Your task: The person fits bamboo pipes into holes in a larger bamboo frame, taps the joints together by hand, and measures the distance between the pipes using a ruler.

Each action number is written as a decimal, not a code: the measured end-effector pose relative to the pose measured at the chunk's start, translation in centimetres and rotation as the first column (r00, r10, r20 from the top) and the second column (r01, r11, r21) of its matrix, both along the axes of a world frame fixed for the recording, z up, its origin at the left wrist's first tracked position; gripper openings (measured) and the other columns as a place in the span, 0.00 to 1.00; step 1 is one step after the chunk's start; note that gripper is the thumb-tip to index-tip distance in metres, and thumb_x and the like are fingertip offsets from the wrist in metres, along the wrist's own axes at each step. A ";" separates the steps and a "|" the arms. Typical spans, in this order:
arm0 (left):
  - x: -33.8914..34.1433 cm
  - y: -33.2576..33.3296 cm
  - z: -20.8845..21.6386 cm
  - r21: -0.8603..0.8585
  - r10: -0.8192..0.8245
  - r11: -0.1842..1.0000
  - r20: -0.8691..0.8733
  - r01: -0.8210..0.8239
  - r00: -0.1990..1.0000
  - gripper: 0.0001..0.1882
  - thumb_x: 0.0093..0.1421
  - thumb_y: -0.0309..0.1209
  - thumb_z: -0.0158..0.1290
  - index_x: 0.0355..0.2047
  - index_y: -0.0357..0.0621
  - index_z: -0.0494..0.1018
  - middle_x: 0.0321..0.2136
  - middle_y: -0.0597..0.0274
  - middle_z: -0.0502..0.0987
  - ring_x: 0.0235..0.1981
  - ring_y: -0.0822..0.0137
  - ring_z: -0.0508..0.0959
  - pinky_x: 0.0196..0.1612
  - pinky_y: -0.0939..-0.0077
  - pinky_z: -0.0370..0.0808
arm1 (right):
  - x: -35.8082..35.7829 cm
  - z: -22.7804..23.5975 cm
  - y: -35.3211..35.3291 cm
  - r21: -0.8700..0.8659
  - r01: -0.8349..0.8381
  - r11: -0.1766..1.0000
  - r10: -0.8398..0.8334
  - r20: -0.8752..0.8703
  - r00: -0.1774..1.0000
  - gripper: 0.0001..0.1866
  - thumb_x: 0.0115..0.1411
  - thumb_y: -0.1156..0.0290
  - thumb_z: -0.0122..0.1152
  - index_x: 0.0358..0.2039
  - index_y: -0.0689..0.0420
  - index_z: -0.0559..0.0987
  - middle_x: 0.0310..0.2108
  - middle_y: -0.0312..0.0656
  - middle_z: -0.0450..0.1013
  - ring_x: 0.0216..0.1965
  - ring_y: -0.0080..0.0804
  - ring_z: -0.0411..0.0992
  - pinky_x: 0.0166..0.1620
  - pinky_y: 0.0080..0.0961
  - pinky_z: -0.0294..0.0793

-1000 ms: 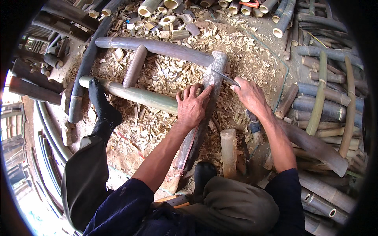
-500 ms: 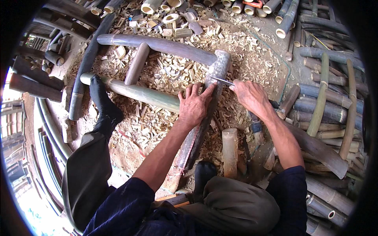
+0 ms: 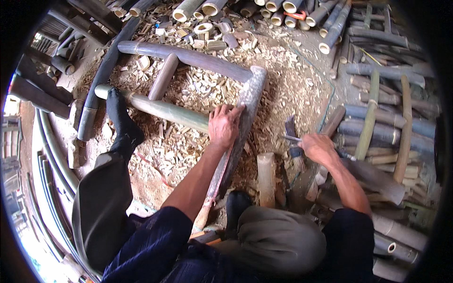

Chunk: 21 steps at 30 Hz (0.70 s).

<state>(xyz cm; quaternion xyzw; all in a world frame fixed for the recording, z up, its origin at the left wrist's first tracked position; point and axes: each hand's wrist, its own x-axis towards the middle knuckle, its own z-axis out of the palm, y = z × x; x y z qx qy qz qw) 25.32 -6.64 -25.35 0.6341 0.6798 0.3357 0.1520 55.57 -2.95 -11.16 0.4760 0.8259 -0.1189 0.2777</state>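
Observation:
A bamboo frame (image 3: 188,56) of joined poles lies on the ground before me. My left hand (image 3: 224,126) is palm down at its right corner, fingers stretched out where the pale green rail (image 3: 160,111) meets the mottled end pole (image 3: 251,92). To the right, apart from the frame, my right hand (image 3: 317,147) is closed round a thin metal tool (image 3: 292,138) whose slim silver end points left. Its grip is hidden in the fist, so I cannot tell its exact kind. A dark blade-like piece (image 3: 289,125) lies just beyond it.
My black-socked foot (image 3: 119,118) presses on the pale rail. Wood shavings (image 3: 203,87) cover the ground. A short upright bamboo piece (image 3: 266,177) stands near my knee. Bamboo poles (image 3: 377,129) are stacked at right, and cut bamboo tubes (image 3: 325,45) lie at the back.
My right hand has drawn the metal tool off the end pole, moving right and nearer to me. The left hand stays on the frame. The whole view has shifted slightly.

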 end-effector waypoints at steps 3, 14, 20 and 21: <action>-1.5 -0.1 0.2 0.000 0.013 1.000 0.084 -0.014 0.996 0.11 0.68 0.35 0.53 0.47 0.59 0.83 0.39 0.63 0.82 0.37 0.64 0.81 0.41 0.60 0.80 | -4.4 4.4 -4.2 -0.045 0.422 0.905 -0.409 -0.359 0.839 0.17 0.71 0.60 0.49 0.34 0.61 0.78 0.24 0.54 0.75 0.30 0.52 0.77 0.34 0.47 0.73; -16.5 -3.0 14.3 -0.541 0.180 0.656 0.789 0.527 0.587 0.09 0.70 0.32 0.52 0.44 0.42 0.77 0.26 0.63 0.77 0.27 0.68 0.77 0.35 0.66 0.80 | 2.1 -10.9 -25.1 -0.265 0.665 0.698 -0.441 -0.891 0.107 0.23 0.67 0.55 0.57 0.36 0.68 0.79 0.25 0.58 0.75 0.28 0.56 0.74 0.34 0.45 0.71; -34.0 -13.3 16.8 -0.977 -0.313 0.211 -0.058 0.010 0.948 0.15 0.58 0.40 0.60 0.37 0.40 0.83 0.31 0.62 0.83 0.28 0.65 0.79 0.34 0.62 0.77 | 2.9 -10.1 -30.1 -0.182 0.758 0.626 -0.366 -0.927 0.080 0.22 0.67 0.56 0.56 0.33 0.68 0.77 0.28 0.60 0.76 0.33 0.60 0.77 0.38 0.47 0.74; -37.4 -15.2 17.8 -0.983 -0.305 0.153 -0.145 -0.102 0.941 0.16 0.55 0.41 0.61 0.34 0.40 0.83 0.29 0.62 0.83 0.26 0.65 0.79 0.32 0.62 0.77 | 3.4 -10.1 -30.7 -0.184 0.769 0.613 -0.377 -0.923 0.081 0.22 0.67 0.57 0.56 0.34 0.67 0.77 0.29 0.60 0.76 0.34 0.60 0.77 0.38 0.47 0.74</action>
